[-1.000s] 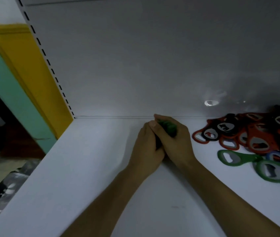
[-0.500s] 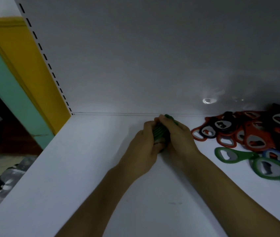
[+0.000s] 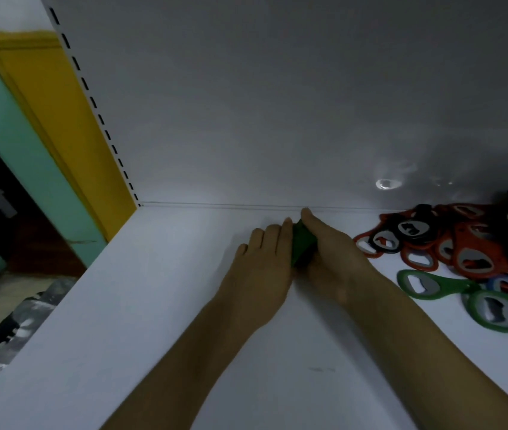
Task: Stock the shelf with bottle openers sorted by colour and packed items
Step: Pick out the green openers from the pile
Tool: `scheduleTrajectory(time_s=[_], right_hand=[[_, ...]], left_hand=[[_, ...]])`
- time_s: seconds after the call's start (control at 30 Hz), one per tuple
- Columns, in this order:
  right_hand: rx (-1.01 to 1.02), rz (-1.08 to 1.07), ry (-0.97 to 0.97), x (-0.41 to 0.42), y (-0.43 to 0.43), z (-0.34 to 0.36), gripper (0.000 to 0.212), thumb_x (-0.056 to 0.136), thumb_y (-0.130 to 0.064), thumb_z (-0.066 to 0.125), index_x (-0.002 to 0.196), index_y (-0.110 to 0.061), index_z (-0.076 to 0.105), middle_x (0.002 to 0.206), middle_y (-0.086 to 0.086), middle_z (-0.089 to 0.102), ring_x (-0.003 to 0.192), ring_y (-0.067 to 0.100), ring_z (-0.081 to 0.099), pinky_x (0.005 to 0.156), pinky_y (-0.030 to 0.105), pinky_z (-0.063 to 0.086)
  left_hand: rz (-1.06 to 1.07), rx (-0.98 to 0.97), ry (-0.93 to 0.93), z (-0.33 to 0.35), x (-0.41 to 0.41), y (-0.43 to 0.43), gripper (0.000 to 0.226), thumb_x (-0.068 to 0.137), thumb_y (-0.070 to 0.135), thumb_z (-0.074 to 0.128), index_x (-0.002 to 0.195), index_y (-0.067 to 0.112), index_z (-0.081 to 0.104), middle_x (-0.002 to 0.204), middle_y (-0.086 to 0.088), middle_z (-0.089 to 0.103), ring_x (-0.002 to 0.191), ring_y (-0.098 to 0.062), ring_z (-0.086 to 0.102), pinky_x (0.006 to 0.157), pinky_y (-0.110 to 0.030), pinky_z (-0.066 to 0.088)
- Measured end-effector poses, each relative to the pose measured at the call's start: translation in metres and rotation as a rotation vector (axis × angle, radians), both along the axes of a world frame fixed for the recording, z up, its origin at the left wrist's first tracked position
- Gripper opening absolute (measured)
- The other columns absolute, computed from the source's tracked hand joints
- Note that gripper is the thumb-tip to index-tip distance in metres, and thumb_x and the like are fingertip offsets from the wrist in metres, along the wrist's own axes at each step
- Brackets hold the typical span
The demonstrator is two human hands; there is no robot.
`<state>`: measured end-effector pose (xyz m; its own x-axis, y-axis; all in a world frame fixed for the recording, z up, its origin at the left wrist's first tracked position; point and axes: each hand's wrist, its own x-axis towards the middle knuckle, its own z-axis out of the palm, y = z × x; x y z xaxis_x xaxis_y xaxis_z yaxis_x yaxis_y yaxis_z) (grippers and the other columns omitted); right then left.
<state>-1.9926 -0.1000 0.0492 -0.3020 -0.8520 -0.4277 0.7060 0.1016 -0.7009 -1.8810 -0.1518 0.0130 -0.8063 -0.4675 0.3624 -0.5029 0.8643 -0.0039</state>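
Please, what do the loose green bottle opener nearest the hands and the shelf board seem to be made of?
Green bottle opener: likely a plastic frame, matte and evenly coloured, around a grey metal insert with dull shine. Shelf board: smooth white with soft sheen, probably painted metal or laminate; the picture cannot settle which.

Left hand, right hand flank green openers (stacked); both pressing.
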Motion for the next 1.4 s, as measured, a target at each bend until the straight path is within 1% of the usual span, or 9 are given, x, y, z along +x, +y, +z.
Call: scheduleTrajectory(time_s=[0.1,0.17,0.3,0.4,0.5,0.73,0.93,1.13,1.4], right_hand=[[0.104,0.008,0.564,0.01,-0.003,-0.001,0.042,0.086,-0.062,0.049,0.094,-0.023,0.061,0.103,-0.001,0.065,0.094,0.007,0.062,0.084,0.021,0.048],[0.077,-0.058,0.992,0.014,0.0,-0.008,0.061,0.081,-0.071,0.041,0.119,-0.026,0.056,0.121,-0.007,0.058,0.101,0.0,0.054,0.081,0.013,0.039],[0.061,0.065,1.621,0.021,-0.003,-0.029,0.097,0.07,-0.083,0.02,0.148,-0.025,0.027,0.155,-0.001,0.027,0.142,0.014,0.021,0.113,0.027,0.014],[0.164,0.359,1.923,0.027,-0.011,-0.042,0.096,0.075,-0.082,0.009,0.152,-0.024,0.012,0.16,0.005,0.005,0.147,0.017,0.0,0.116,0.034,-0.006],[0.181,0.415,1.962,0.025,-0.012,-0.046,0.088,0.082,-0.078,0.01,0.151,-0.023,0.015,0.16,0.005,0.008,0.147,0.017,0.002,0.116,0.034,-0.005],[0.188,0.426,1.977,0.024,-0.011,-0.047,0.086,0.083,-0.075,0.011,0.152,-0.024,0.009,0.16,0.003,0.005,0.147,0.016,0.0,0.116,0.033,-0.006],[0.183,0.413,2.0,0.024,-0.012,-0.048,0.081,0.086,-0.073,0.015,0.151,-0.024,0.016,0.16,0.004,0.009,0.147,0.017,0.004,0.117,0.035,-0.004],[0.169,0.402,1.974,0.023,-0.013,-0.048,0.081,0.085,-0.073,0.017,0.151,-0.024,0.019,0.16,0.003,0.011,0.147,0.017,0.006,0.117,0.035,-0.003],[0.167,0.413,1.968,0.023,-0.012,-0.048,0.083,0.084,-0.074,0.015,0.151,-0.024,0.018,0.16,0.003,0.01,0.147,0.017,0.005,0.117,0.034,-0.003]], left_hand=[[0.045,0.059,-0.006,-0.001,0.005,-0.015,0.063,0.099,0.025,0.04,0.148,0.001,0.009,0.129,-0.015,0.044,0.109,-0.026,0.044,0.081,-0.031,0.038],[0.176,0.158,-0.006,0.001,0.014,-0.034,0.061,0.099,0.028,0.036,0.148,0.003,0.008,0.13,-0.016,0.042,0.111,-0.028,0.042,0.086,-0.036,0.04],[0.516,0.222,-0.044,0.011,0.044,-0.08,0.052,0.096,0.038,0.043,0.139,0.011,0.032,0.127,-0.011,0.047,0.113,-0.029,0.042,0.087,-0.041,0.041],[0.531,0.395,0.144,0.01,0.056,-0.093,0.061,0.087,0.044,0.058,0.137,0.014,0.038,0.128,-0.011,0.051,0.116,-0.031,0.044,0.093,-0.042,0.04],[0.506,0.49,0.336,0.006,0.059,-0.094,0.079,0.077,0.045,0.071,0.14,0.014,0.035,0.125,-0.009,0.057,0.113,-0.029,0.051,0.094,-0.039,0.044],[0.554,0.405,0.451,0.003,0.056,-0.109,0.067,0.081,0.026,0.069,0.138,0.014,0.037,0.101,-0.006,0.069,0.074,-0.011,0.049,0.064,-0.024,0.036],[0.659,0.432,0.535,0.002,0.051,-0.115,0.072,0.078,0.049,0.069,0.136,0.018,0.04,0.111,-0.002,0.066,0.093,-0.02,0.062,0.072,-0.027,0.046],[0.856,0.392,0.415,0.01,0.031,-0.122,0.03,0.086,0.046,0.053,0.083,0.019,0.066,0.077,-0.002,0.065,0.076,-0.023,0.059,0.08,-0.037,0.048],[0.833,0.397,0.283,0.011,0.029,-0.126,0.026,0.085,0.037,0.057,0.098,0.015,0.063,0.096,-0.007,0.063,0.094,-0.028,0.057,0.085,-0.038,0.043]])
